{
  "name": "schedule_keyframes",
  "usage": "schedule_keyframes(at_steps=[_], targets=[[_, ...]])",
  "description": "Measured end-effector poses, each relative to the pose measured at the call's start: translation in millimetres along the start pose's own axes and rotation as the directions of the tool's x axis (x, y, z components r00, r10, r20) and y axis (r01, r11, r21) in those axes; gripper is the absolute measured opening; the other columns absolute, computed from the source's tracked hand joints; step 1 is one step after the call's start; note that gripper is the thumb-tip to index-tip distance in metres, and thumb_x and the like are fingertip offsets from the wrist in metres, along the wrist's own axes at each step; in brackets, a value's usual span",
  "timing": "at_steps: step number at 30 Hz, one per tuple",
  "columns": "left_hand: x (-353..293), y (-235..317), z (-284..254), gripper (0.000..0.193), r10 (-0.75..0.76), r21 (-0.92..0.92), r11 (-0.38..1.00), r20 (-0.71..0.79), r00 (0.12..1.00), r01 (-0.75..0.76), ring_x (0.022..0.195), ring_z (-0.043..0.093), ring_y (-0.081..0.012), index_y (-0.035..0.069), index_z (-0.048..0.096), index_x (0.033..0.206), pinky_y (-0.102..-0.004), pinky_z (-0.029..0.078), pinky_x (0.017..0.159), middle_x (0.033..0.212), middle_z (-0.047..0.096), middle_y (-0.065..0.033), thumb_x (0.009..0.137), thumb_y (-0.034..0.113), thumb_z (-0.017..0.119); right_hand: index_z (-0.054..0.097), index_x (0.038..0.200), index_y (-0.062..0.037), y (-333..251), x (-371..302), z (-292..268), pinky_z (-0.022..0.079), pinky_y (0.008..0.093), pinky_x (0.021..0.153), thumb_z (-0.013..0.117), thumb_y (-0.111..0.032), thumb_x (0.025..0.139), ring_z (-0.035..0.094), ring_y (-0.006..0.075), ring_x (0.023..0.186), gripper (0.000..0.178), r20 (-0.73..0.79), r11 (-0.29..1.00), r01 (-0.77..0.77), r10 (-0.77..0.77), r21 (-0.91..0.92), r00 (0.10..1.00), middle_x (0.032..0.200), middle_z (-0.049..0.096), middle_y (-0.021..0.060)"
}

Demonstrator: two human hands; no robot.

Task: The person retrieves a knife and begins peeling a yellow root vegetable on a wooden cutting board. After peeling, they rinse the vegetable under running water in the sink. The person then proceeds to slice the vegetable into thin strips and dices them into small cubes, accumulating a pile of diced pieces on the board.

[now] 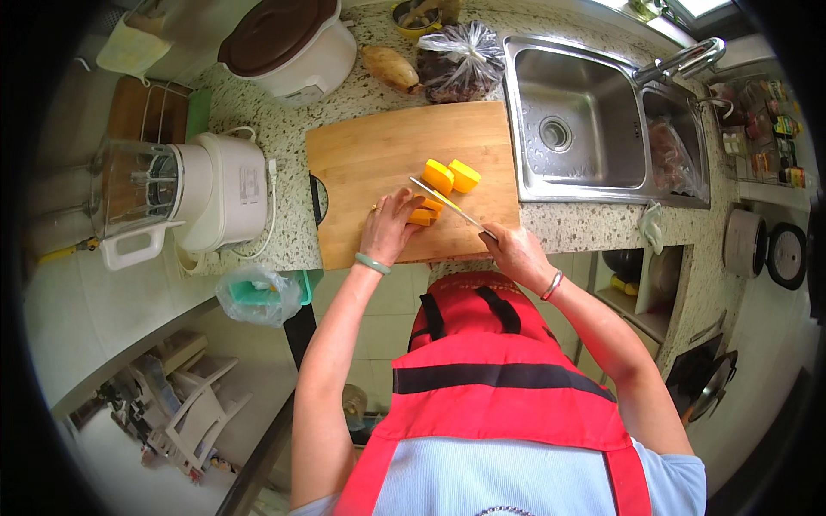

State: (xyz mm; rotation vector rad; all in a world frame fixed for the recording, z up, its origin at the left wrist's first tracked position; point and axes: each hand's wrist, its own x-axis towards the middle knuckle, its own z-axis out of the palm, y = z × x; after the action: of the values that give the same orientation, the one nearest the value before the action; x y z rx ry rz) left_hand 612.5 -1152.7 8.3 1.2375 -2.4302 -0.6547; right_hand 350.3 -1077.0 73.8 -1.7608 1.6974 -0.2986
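A wooden cutting board [361, 163] lies on the speckled counter in front of me. My right hand [519, 255] grips a knife [452, 205] by its handle; the blade slants up to the left across the board, among orange pieces that look like pumpkin. Two thick pumpkin chunks [438, 175] sit just beyond the blade. On the near side, my left hand [389, 225] is curled with its fingertips on smaller pumpkin pieces [423, 215]. The knife's edge meets or lies very near these pieces; exact contact cannot be told.
A food processor [224, 189] stands left of the board, and a bag-lined teal bin [262, 292] hangs below the counter edge. Behind are a white pot [310, 64], a brown root vegetable [390, 69] and a tied plastic bag [462, 60]. A steel sink [576, 185] adjoins the board's right.
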Motion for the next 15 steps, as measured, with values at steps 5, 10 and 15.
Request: schedule_keyframes(at_steps=[5, 10, 15], targets=[[18, 3, -10, 0.053, 0.256, 0.134, 0.955, 0.077, 0.964, -0.265, 0.117, 0.053, -0.0261, 0.014, 0.059, 0.125, -0.0397, 0.046, 0.093, 0.123, 0.057, -0.0059, 0.075, 0.013, 0.076, 0.064, 0.105, -0.0106, 1, -1, -2, 0.052, 0.0508, 0.063, 0.056, -0.029, 0.095, 0.065, 0.0402, 0.072, 0.022, -0.013, 1.0, -0.014, 0.014, 0.024, 1.0, 0.076, 0.067, 0.0195], [2, 4, 5, 0.06, -0.081, 0.013, 0.997, -0.022, 0.996, 0.081, 0.114, 0.051, -0.0274, 0.012, 0.056, 0.129, -0.0411, 0.044, 0.093, 0.119, 0.057, -0.0074, 0.073, 0.014, 0.078, 0.063, 0.105, -0.0103, -4, 3, -1, 0.052, 0.051, 0.063, 0.057, -0.026, 0.095, 0.065, 0.0411, 0.071, 0.02, -0.018, 0.998, -0.009, 0.008, -0.054, 1.0, 0.074, 0.066, 0.0208], [-14, 28, 20, 0.061, -0.348, 0.017, 0.93, -0.288, 0.892, 0.368, 0.109, 0.051, -0.0336, 0.009, 0.055, 0.129, -0.0441, 0.043, 0.092, 0.121, 0.054, -0.012, 0.073, 0.015, 0.079, 0.063, 0.104, -0.0087, -10, 10, 16, 0.051, 0.0518, 0.063, 0.056, -0.022, 0.094, 0.064, 0.0422, 0.071, 0.018, 0.035, 0.995, -0.039, 0.043, -0.095, 0.998, 0.075, 0.066, 0.0214]])
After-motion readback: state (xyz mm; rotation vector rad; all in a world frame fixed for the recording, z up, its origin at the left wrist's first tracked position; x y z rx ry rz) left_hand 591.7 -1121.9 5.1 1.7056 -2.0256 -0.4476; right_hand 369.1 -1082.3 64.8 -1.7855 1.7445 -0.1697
